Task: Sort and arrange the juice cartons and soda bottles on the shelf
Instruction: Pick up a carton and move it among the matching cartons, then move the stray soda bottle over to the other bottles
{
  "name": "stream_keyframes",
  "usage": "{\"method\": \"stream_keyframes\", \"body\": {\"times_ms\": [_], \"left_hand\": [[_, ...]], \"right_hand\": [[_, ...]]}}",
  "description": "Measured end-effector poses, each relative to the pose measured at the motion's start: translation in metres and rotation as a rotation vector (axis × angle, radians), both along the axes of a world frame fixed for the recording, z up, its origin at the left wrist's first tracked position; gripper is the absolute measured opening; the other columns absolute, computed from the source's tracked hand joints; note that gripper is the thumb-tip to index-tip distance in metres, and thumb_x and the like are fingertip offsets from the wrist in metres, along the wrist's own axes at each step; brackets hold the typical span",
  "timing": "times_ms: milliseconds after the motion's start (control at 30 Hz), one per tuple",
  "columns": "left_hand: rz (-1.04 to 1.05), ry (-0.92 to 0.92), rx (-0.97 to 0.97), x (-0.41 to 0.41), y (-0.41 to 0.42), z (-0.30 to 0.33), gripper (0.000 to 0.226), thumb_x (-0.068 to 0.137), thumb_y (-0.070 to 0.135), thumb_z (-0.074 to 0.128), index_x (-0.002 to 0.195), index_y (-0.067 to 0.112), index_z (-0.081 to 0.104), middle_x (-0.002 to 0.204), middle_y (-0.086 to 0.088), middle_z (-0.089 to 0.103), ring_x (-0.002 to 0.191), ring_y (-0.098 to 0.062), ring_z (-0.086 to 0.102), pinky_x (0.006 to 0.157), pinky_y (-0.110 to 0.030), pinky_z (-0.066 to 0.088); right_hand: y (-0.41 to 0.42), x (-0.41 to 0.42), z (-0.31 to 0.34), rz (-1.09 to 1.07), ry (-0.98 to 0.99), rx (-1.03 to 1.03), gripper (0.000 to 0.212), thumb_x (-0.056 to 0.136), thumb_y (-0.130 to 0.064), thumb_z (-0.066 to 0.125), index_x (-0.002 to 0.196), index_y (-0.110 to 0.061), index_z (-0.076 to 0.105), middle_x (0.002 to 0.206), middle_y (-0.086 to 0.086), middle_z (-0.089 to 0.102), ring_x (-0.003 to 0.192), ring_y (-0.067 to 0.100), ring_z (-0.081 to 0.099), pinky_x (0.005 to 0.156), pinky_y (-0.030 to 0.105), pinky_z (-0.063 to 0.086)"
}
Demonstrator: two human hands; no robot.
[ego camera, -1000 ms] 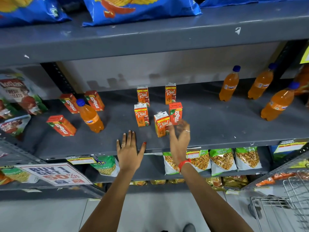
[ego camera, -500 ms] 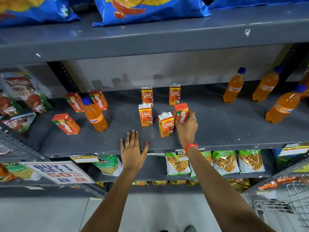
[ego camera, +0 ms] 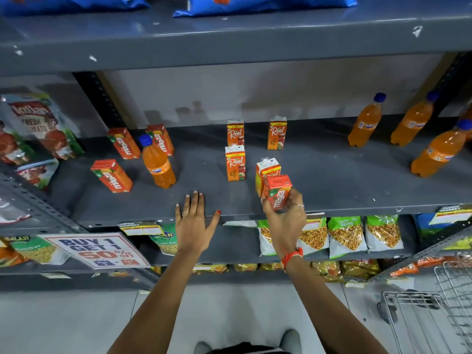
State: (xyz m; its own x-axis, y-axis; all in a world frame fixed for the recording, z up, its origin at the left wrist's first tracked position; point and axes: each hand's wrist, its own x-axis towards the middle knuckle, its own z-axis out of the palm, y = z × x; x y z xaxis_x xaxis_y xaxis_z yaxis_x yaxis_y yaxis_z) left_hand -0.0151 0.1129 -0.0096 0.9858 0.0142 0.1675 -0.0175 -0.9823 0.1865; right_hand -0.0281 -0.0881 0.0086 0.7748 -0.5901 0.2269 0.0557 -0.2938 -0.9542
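Note:
My right hand (ego camera: 286, 221) holds a red Maaza carton (ego camera: 277, 191), lifted off the grey shelf (ego camera: 332, 185) near its front edge. Right behind it stands a Real carton (ego camera: 264, 169). More Real cartons stand upright at the middle: one (ego camera: 235, 163) in front, two at the back (ego camera: 235, 132) (ego camera: 278, 133). Three Maaza cartons (ego camera: 112, 176) (ego camera: 124, 143) (ego camera: 161, 139) stand at the left around an orange soda bottle (ego camera: 157, 162). Other soda bottles (ego camera: 365, 121) (ego camera: 412, 120) (ego camera: 439, 150) stand at the right. My left hand (ego camera: 195, 221) rests flat and open on the shelf's front edge.
Blue chip bags lie on the shelf above. Snack packets (ego camera: 346, 236) fill the shelf below, with a "Buy 1 Get 1" sign (ego camera: 95, 250) at the lower left. Ketchup pouches (ego camera: 38, 123) hang at the far left. A wire trolley (ego camera: 434, 318) stands at the bottom right.
My right hand reached to the Maaza carton among the Real cartons, closed on it, and has drawn it up and toward the shelf's front. My left hand has stayed flat on the edge.

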Motion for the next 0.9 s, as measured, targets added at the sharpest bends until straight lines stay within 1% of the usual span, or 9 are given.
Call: {"method": "stream_keyframes", "body": {"times_ms": [133, 233, 333, 467, 600, 767, 833, 900], "left_hand": [[0.049, 0.005, 0.002, -0.004, 0.038, 0.001, 0.069, 0.09, 0.055, 0.029, 0.142, 0.01, 0.023, 0.153, -0.009, 0.026, 0.142, -0.026, 0.018, 0.116, -0.048, 0.006], [0.096, 0.012, -0.015, -0.003, 0.07, 0.0, 0.068, 0.09, 0.054, 0.03, 0.142, 0.011, 0.021, 0.153, -0.008, 0.024, 0.143, -0.026, 0.016, 0.116, -0.047, 0.005], [0.143, 0.004, -0.072, 0.002, 0.104, 0.001, 0.067, 0.089, 0.051, 0.036, 0.142, 0.01, 0.024, 0.153, -0.009, 0.025, 0.142, -0.025, 0.016, 0.116, -0.047, 0.005], [0.146, 0.018, -0.059, 0.01, 0.14, 0.001, 0.068, 0.089, 0.052, 0.034, 0.142, 0.011, 0.021, 0.154, -0.008, 0.023, 0.143, -0.025, 0.015, 0.117, -0.049, 0.004], [0.119, -0.008, -0.053, 0.011, 0.151, -0.005, 0.074, 0.085, 0.059, 0.021, 0.142, 0.013, 0.021, 0.153, -0.006, 0.025, 0.143, -0.024, 0.015, 0.116, -0.046, -0.002], [0.103, -0.02, -0.057, 0.013, 0.153, -0.01, 0.071, 0.088, 0.057, 0.028, 0.142, 0.013, 0.019, 0.153, -0.005, 0.025, 0.143, -0.023, 0.015, 0.116, -0.046, 0.001], [0.095, -0.031, -0.067, 0.013, 0.154, -0.011, 0.07, 0.088, 0.057, 0.028, 0.142, 0.013, 0.021, 0.153, -0.006, 0.026, 0.142, -0.024, 0.016, 0.116, -0.046, 0.002], [0.089, -0.04, -0.079, 0.012, 0.155, -0.012, 0.07, 0.088, 0.057, 0.027, 0.142, 0.013, 0.022, 0.153, -0.005, 0.027, 0.142, -0.024, 0.017, 0.116, -0.045, 0.001]], "right_hand": [[0.05, 0.003, 0.002, 0.082, -0.008, -0.067, 0.048, 0.066, -0.045, 0.076, 0.104, -0.028, 0.052, 0.092, -0.004, 0.07, 0.081, 0.009, 0.066, 0.074, 0.021, 0.05], [0.088, 0.022, 0.008, 0.155, 0.009, -0.085, 0.049, 0.066, -0.043, 0.076, 0.106, -0.024, 0.054, 0.094, 0.001, 0.071, 0.085, 0.016, 0.066, 0.078, 0.029, 0.051], [0.125, 0.043, 0.013, 0.218, 0.022, -0.082, 0.05, 0.067, -0.039, 0.078, 0.107, -0.018, 0.055, 0.097, 0.005, 0.071, 0.088, 0.021, 0.067, 0.08, 0.031, 0.052], [0.164, 0.068, 0.02, 0.252, -0.01, -0.043, 0.049, 0.068, -0.034, 0.078, 0.107, -0.016, 0.055, 0.101, 0.008, 0.07, 0.089, 0.021, 0.066, 0.082, 0.034, 0.054], [0.188, 0.092, 0.025, 0.239, 0.009, -0.067, 0.051, 0.07, -0.029, 0.078, 0.111, -0.013, 0.053, 0.106, 0.011, 0.068, 0.094, 0.024, 0.065, 0.085, 0.035, 0.053], [0.191, 0.095, 0.013, 0.21, 0.051, -0.051, 0.049, 0.073, -0.029, 0.076, 0.112, -0.016, 0.05, 0.11, 0.011, 0.065, 0.098, 0.026, 0.063, 0.09, 0.041, 0.052], [0.193, 0.095, 0.015, 0.233, 0.072, -0.052, 0.054, 0.074, -0.029, 0.075, 0.118, -0.015, 0.047, 0.115, 0.011, 0.063, 0.103, 0.026, 0.061, 0.093, 0.046, 0.051], [0.196, 0.093, 0.02, 0.221, 0.075, -0.047, 0.07, 0.071, -0.033, 0.078, 0.128, -0.015, 0.04, 0.124, 0.012, 0.057, 0.113, 0.027, 0.055, 0.098, 0.045, 0.049]]}}
